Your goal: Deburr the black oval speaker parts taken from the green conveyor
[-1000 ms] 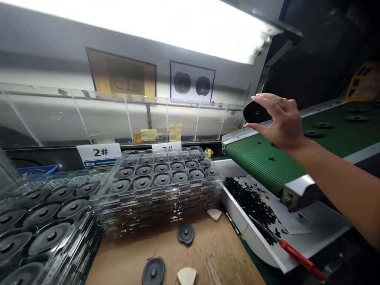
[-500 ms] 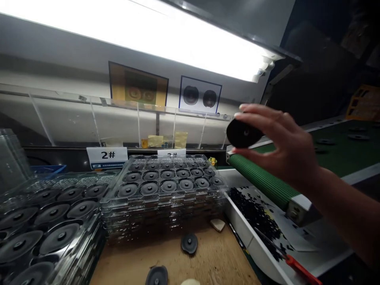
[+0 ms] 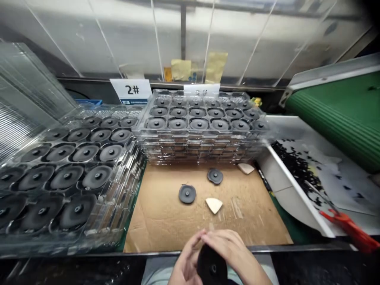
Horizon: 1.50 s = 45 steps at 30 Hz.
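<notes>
We hold one black rubber disc (image 3: 211, 266) between the fingers of our left hand (image 3: 184, 268) and right hand (image 3: 237, 253), both pinching it, just in front of the near edge of the bench (image 3: 297, 248).

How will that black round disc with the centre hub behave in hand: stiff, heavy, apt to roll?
The black round disc, held between left hand and right hand, looks thin and matte: probably light, not slippery. A matching disc lies flat on the brown cardboard, so rolling seems unlikely unless set on edge. Stiffness cannot be judged.
</notes>
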Each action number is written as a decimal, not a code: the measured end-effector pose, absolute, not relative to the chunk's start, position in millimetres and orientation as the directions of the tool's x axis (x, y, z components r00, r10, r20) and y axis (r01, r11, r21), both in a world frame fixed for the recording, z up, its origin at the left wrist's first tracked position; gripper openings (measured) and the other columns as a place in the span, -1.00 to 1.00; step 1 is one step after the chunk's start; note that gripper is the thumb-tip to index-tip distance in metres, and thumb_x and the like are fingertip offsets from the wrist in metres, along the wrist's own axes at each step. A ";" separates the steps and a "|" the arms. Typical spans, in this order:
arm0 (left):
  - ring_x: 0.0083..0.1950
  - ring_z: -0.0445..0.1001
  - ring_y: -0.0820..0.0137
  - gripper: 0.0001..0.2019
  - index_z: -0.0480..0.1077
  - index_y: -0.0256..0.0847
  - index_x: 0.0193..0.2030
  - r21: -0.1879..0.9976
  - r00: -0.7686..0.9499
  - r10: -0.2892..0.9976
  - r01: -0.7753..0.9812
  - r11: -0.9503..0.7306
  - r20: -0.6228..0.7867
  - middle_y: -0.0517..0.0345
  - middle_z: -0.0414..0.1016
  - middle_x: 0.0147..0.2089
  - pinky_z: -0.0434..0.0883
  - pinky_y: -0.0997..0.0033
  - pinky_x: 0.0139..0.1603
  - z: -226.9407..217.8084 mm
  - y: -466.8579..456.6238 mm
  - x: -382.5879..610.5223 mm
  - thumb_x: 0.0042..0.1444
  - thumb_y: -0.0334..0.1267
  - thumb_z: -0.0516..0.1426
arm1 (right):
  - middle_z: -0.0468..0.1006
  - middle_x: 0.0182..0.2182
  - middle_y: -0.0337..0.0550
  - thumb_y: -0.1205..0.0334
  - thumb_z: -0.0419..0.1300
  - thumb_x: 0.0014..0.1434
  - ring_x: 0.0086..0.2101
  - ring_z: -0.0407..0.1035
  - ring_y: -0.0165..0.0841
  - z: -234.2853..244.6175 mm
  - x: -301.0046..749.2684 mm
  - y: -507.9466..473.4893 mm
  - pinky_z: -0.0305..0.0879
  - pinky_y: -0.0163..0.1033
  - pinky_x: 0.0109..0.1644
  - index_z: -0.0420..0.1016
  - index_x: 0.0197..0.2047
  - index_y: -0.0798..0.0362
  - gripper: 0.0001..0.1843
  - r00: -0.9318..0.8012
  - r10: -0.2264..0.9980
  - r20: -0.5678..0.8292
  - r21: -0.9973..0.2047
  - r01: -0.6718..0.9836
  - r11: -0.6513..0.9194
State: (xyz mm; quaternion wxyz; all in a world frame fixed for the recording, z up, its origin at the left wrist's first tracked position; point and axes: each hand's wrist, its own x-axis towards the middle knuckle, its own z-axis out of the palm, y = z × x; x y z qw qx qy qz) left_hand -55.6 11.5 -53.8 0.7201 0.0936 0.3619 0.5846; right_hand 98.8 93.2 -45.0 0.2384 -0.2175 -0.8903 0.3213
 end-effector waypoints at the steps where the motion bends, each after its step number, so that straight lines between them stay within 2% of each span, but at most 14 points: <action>1: 0.33 0.14 0.06 -0.38 0.48 0.09 -0.05 0.540 0.048 0.899 -0.785 0.303 -0.435 0.10 0.49 0.09 0.14 0.10 0.28 -55.6 12.1 -54.2 -0.39 -0.04 0.40 | 0.46 0.05 -0.05 -0.17 0.16 0.10 0.02 0.36 -0.14 -47.3 95.8 85.8 0.31 -0.12 0.06 -0.02 0.32 -0.14 -0.19 -0.759 0.584 0.288 -0.709 0.241 0.662; 5: 0.34 0.11 0.10 -0.43 0.46 0.00 0.00 0.460 0.089 0.884 -0.827 0.322 -0.458 0.06 0.41 0.17 0.12 0.18 0.29 -48.4 12.3 -53.3 -0.23 0.03 0.32 | 0.42 0.07 -0.06 -0.20 0.24 0.00 0.05 0.32 -0.15 -31.9 90.4 76.0 0.32 -0.12 0.07 -0.02 0.30 -0.14 -0.11 -0.713 0.660 0.235 -0.769 0.279 0.575; 8: 0.24 0.28 0.08 -0.40 0.39 -0.04 0.07 0.383 0.131 0.893 -0.870 0.311 -0.430 0.00 0.42 0.15 0.19 0.11 0.24 -38.0 13.1 -58.0 -0.17 0.02 0.30 | 0.34 0.13 -0.08 -0.22 0.20 0.02 0.10 0.26 -0.15 -24.4 92.5 89.3 0.28 -0.07 0.12 0.00 0.30 -0.18 -0.15 -0.737 0.658 0.153 -0.787 0.312 0.532; 11: 0.09 0.44 0.12 -0.45 0.37 0.03 0.05 0.311 0.129 0.888 -0.906 0.286 -0.441 0.07 0.48 0.05 0.29 0.08 0.14 -32.6 13.7 -64.2 -0.14 -0.03 0.30 | 0.32 0.07 -0.02 -0.12 0.02 0.21 -0.18 0.43 -0.25 -42.1 95.1 113.1 0.40 -0.10 -0.07 0.18 0.23 -0.15 -0.44 -0.580 0.813 0.054 -0.768 0.496 0.405; 14: 0.08 0.45 0.14 -0.50 0.37 0.02 0.01 0.306 0.058 0.892 -0.928 0.214 -0.448 0.10 0.46 0.05 0.35 0.17 0.07 -32.1 12.6 -68.5 -0.13 -0.06 0.30 | 0.31 -0.04 0.06 0.06 0.02 0.23 -0.44 0.37 -0.34 -75.0 92.7 132.6 0.40 -0.02 -0.20 0.31 0.11 -0.01 -0.59 -0.412 0.911 0.027 -0.717 0.627 0.305; 17: 0.07 0.45 0.13 -0.46 0.35 -0.02 0.02 0.339 -0.005 0.896 -0.927 0.162 -0.443 0.04 0.44 0.09 0.36 0.20 0.05 -33.0 10.9 -70.9 -0.16 -0.09 0.32 | 0.33 -0.07 0.10 0.17 0.06 0.18 -0.40 0.36 -0.29 -100.0 86.9 138.7 0.35 0.04 -0.16 0.35 0.02 0.08 -0.65 -0.417 0.908 0.051 -0.713 0.621 0.325; 20: 0.05 0.47 0.17 -0.45 0.36 -0.04 0.03 0.361 -0.040 0.882 -0.921 0.150 -0.469 0.02 0.44 0.09 0.32 0.21 0.10 -32.8 10.5 -73.1 -0.16 -0.11 0.33 | 0.44 -0.19 0.03 0.26 0.03 0.17 -0.36 0.38 -0.27 -104.5 82.2 140.5 0.36 -0.11 -0.25 0.39 -0.05 0.09 -0.71 -0.495 0.867 0.058 -0.735 0.566 0.373; 23: 0.01 0.49 0.20 -0.44 0.37 -0.06 0.03 0.374 -0.065 0.865 -0.916 0.146 -0.497 0.02 0.46 0.08 0.33 0.24 0.10 -30.9 12.7 -75.0 -0.17 -0.10 0.33 | 0.54 -0.35 -0.13 0.28 0.08 0.15 -0.37 0.40 -0.29 -85.0 79.2 147.0 0.33 -0.20 -0.30 0.49 -0.15 0.01 -0.77 -0.584 0.810 0.054 -0.754 0.508 0.416; 26: 0.00 0.49 0.20 -0.42 0.42 -0.09 0.00 0.401 -0.087 0.843 -0.902 0.160 -0.530 0.03 0.47 0.07 0.37 0.27 0.06 -27.4 17.9 -74.2 -0.24 -0.11 0.36 | 0.56 -0.28 -0.15 0.25 0.07 0.20 -0.34 0.42 -0.31 -44.2 74.7 146.5 0.29 -0.24 -0.33 0.48 -0.09 -0.02 -0.76 -0.571 0.817 0.082 -0.769 0.486 0.417; 28: -0.01 0.49 0.21 -0.40 0.45 -0.09 -0.04 0.420 -0.095 0.826 -0.890 0.180 -0.556 0.06 0.51 0.02 0.40 0.32 0.01 -24.3 21.9 -71.8 -0.33 -0.11 0.39 | 0.55 -0.16 -0.15 0.29 0.02 0.25 -0.23 0.41 -0.33 -14.2 70.1 137.5 0.28 -0.25 -0.25 0.41 0.00 -0.03 -0.73 -0.560 0.809 0.181 -0.776 0.423 0.467; 31: 0.00 0.48 0.26 -0.40 0.49 -0.09 -0.08 0.450 -0.120 0.813 -0.873 0.186 -0.569 0.10 0.55 -0.05 0.41 0.44 -0.05 -19.9 25.7 -67.9 -0.39 -0.12 0.42 | 0.57 -0.23 -0.16 0.44 -0.01 0.23 -0.30 0.39 -0.38 16.9 65.7 121.0 0.22 -0.25 -0.25 0.41 0.00 0.04 -0.67 -0.682 0.614 0.397 -0.720 0.183 0.669; 35: -0.14 0.51 0.44 -0.42 0.52 -0.09 -0.12 0.473 -0.160 0.782 -0.861 0.187 -0.602 0.14 0.58 -0.12 0.42 0.64 -0.18 -17.6 25.5 -65.9 -0.41 -0.15 0.43 | 0.54 -0.42 -0.22 0.49 0.01 0.20 -0.45 0.31 -0.40 30.0 68.5 114.1 0.13 -0.26 -0.35 0.48 -0.07 0.02 -0.66 -0.761 0.602 0.242 -0.693 0.299 0.656; 40: -0.06 0.51 0.35 -0.41 0.52 -0.07 -0.12 0.504 -0.149 0.815 -0.842 0.193 -0.560 0.12 0.57 -0.07 0.44 0.53 -0.08 -15.1 29.0 -63.9 -0.43 -0.10 0.42 | 0.58 -0.29 -0.19 0.50 0.00 0.22 -0.33 0.39 -0.41 30.7 67.9 117.1 0.22 -0.29 -0.28 0.47 -0.05 0.04 -0.66 -0.700 0.627 0.341 -0.797 0.139 0.588; 45: -0.07 0.53 0.28 -0.44 0.49 -0.10 -0.08 0.507 -0.183 0.804 -0.846 0.164 -0.566 0.07 0.56 -0.03 0.47 0.47 -0.11 -13.0 28.6 -67.2 -0.34 -0.11 0.39 | 0.60 -0.31 -0.24 0.24 0.08 0.24 -0.33 0.43 -0.39 -10.5 96.1 122.3 0.31 -0.27 -0.25 0.54 -0.11 -0.12 -0.76 -0.685 0.728 0.007 -0.844 0.387 0.372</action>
